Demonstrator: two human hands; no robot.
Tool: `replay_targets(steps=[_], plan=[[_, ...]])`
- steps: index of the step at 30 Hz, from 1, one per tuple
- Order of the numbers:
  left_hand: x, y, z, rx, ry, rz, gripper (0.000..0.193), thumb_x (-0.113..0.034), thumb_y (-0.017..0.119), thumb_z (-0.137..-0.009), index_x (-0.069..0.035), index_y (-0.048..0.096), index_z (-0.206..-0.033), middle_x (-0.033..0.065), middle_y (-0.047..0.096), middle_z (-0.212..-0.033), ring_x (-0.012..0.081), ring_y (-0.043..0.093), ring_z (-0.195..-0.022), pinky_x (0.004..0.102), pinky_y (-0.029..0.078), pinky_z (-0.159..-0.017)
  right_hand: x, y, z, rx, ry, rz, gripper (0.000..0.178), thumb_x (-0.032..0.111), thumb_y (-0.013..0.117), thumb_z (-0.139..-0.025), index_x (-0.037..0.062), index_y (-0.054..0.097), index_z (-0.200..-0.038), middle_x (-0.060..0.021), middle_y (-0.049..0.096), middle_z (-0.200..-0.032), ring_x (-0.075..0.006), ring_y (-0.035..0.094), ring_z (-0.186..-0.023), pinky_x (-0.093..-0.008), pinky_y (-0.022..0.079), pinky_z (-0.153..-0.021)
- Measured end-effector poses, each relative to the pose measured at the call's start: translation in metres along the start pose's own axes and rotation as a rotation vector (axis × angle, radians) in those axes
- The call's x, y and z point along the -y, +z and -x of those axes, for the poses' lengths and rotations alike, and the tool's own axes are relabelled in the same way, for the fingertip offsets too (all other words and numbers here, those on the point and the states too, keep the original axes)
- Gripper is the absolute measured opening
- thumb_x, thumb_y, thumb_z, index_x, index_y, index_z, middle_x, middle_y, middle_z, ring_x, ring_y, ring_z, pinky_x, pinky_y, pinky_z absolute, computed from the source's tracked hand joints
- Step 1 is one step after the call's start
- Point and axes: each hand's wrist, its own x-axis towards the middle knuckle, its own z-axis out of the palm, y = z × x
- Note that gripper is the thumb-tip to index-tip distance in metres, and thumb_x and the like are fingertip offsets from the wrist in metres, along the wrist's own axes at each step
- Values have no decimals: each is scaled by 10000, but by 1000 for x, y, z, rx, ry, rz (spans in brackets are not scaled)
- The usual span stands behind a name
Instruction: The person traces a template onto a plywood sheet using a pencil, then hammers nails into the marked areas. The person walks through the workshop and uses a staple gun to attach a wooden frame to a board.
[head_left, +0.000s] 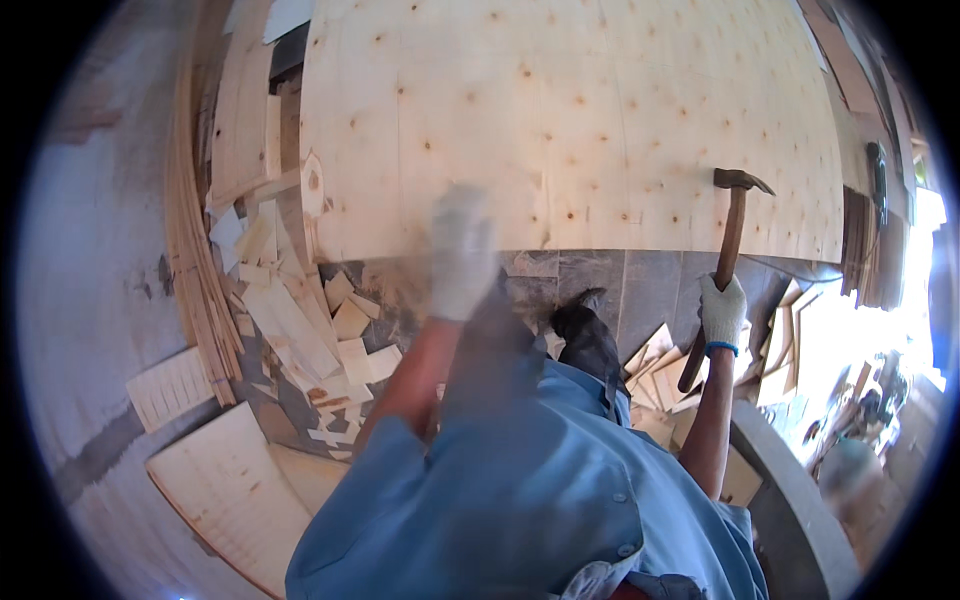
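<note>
A claw hammer (734, 225) with a wooden handle is in my right hand (722, 310), which wears a white knit glove with a blue cuff. Its dark head lies over the near right part of a large pale plywood sheet (620, 130); the handle's end sticks out below my fist. Small brown spots dot the sheet in rows. My left hand (463, 245), also white-gloved, is over the sheet's near edge, left of centre. Motion smears its fingers, so I cannot make out their pose or anything in them.
Wood offcuts (290, 320) litter the tiled floor (650, 290) on the left, with more scraps (665, 370) near my right arm. Long thin strips (190, 200) lean along the left side. A loose board (230, 490) lies lower left. A grey ledge (790, 500) stands lower right.
</note>
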Motion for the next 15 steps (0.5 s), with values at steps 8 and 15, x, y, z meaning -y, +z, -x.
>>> replay_targets(steps=[8, 15], plan=[[239, -130, -39, -93, -538, 159, 394, -219, 544, -1034, 61, 594, -1306, 153, 655, -1235, 254, 625, -1130, 364, 488, -998, 82, 59, 57, -148, 179, -124, 283, 278, 709, -891, 11, 632, -836, -19, 591, -615, -119, 562, -495, -293, 429, -462], [280, -141, -54, 15, -836, 883, 373, -268, 624, -1032, 5, 628, -1286, 61, 662, -1114, 147, 635, -971, 298, 522, -850, 118, 152, 193, -66, 144, -311, 150, 155, 696, -891, 20, 634, -879, -14, 590, -638, -94, 570, -532, -280, 442, -480]])
